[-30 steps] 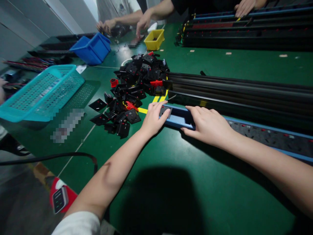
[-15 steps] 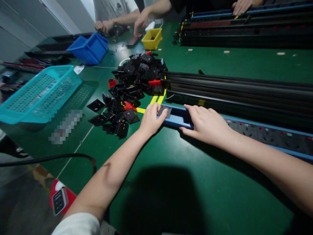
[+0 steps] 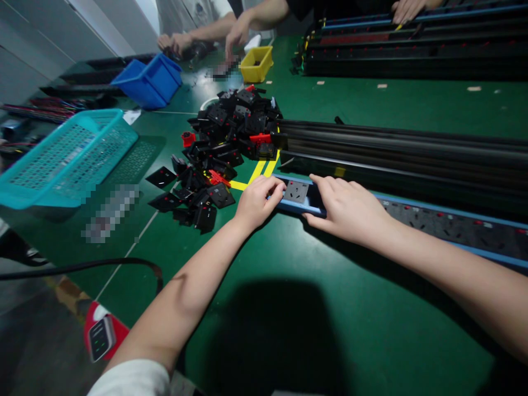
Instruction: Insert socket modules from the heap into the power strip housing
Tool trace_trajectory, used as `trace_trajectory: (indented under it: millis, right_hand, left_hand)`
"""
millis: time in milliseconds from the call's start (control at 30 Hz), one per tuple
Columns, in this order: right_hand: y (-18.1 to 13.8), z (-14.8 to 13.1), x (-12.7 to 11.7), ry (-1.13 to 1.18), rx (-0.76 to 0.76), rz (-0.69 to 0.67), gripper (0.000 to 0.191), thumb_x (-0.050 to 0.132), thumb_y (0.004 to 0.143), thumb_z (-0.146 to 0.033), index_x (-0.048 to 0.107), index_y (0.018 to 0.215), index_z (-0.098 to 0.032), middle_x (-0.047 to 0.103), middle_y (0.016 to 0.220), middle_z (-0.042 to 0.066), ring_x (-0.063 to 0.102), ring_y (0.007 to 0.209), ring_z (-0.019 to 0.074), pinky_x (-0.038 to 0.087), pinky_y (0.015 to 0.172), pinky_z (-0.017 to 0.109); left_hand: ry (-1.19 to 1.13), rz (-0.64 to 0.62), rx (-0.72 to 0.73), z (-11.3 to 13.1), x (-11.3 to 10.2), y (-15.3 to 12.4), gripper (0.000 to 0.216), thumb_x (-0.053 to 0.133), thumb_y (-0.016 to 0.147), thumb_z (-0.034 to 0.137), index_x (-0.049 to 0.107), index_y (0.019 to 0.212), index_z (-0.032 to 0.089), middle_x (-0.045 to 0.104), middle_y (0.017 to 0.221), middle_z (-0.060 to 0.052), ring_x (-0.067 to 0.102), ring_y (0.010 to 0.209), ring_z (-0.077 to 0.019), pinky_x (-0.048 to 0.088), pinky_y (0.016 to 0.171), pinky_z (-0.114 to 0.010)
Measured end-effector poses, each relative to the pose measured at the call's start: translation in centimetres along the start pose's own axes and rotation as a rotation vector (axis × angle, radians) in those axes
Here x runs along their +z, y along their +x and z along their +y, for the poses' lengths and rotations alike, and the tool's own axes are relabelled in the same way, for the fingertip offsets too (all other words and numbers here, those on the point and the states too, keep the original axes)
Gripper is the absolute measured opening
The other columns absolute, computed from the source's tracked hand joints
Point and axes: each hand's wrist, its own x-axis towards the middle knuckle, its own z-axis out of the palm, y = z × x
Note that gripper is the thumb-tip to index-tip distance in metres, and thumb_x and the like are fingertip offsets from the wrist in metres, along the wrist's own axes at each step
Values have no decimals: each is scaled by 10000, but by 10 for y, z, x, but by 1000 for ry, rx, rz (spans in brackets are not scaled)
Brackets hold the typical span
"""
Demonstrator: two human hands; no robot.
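Note:
A long blue-edged power strip rail [image 3: 454, 231] lies across the green table [image 3: 330, 308], its left end between my hands. A dark socket module [image 3: 296, 191] sits in the rail's open left end. My left hand [image 3: 258, 202] is curled at that end, fingertips pressed beside the module. My right hand [image 3: 350, 212] lies flat over the rail just right of the module, fingers stretched toward it. A heap of black socket modules [image 3: 225, 148] with some red parts lies just beyond my left hand.
Black rails [image 3: 404, 154] are stacked behind the blue one, more at the far edge [image 3: 412, 49]. A teal basket [image 3: 66, 159], blue bins [image 3: 150, 82] and a yellow bin [image 3: 256, 63] stand to the left and far. Other people's hands [image 3: 237, 36] work at the far side.
The socket module my left hand held at the rail's end has slid right into the rail's opening and now lies flat there. My right hand has stayed on the rail.

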Motion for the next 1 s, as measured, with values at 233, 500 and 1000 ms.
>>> trace_trajectory:
  millis: [233,500,1000]
  right_hand:
    - [-1,0,2,30,-63,71,757,574,897,-438,343,1500,-42,553,1386,239,573,1173,365,468,878,446]
    - [-1,2,4,114,-123,170,863,656,887,-439,245,1541,-54,494,1400,254,496,1251,373,462,958,473]
    - [-2,-5,0,-172,-264,140,712,521,977,-323,232,1586,-93,590,1384,178,541,1144,321,405,827,400]
  left_hand:
    - [-42,-43,77,0,-1,1,372,405,1022,444,698,967,220,734,936,-57,644,905,-201,476,871,-337]
    - [-26,-223,210,1,-3,0,375,437,1002,460,697,1130,222,724,975,-76,625,930,-222,473,881,-363]
    - [-423,172,-281,-6,1,7,586,364,995,613,697,751,196,632,604,-14,613,605,-146,500,675,-292]
